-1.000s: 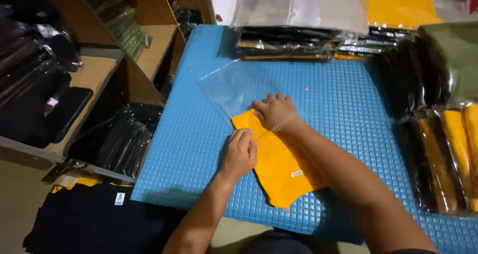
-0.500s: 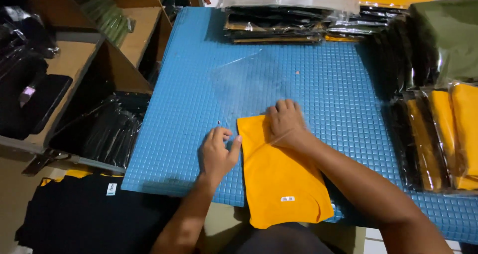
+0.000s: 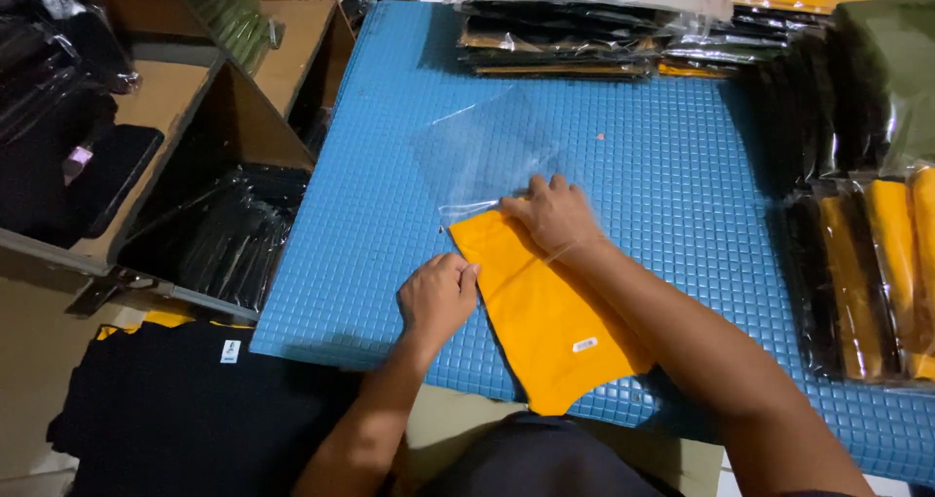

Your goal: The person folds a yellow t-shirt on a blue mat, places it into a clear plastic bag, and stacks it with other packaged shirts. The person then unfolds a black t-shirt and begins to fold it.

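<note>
A folded orange garment (image 3: 545, 312) lies on the blue studded mat (image 3: 662, 166), its near end hanging past the mat's front edge. A clear plastic bag (image 3: 482, 151) lies flat just beyond the garment's far end. My right hand (image 3: 553, 215) presses on the garment's far end at the bag's mouth, fingers curled on the plastic edge. My left hand (image 3: 438, 297) rests at the garment's left edge, fingers bent and touching the fabric.
Stacks of bagged dark and orange garments (image 3: 575, 39) line the mat's far edge, and more bagged garments (image 3: 867, 273) stand along the right. Wooden shelves (image 3: 185, 98) with black bagged items sit to the left. Black cloth (image 3: 185, 409) lies on the floor.
The view has shifted between frames. Both hands stay on the orange garment, with the right hand remaining at the bag's mouth and the left hand back at the garment's left edge.
</note>
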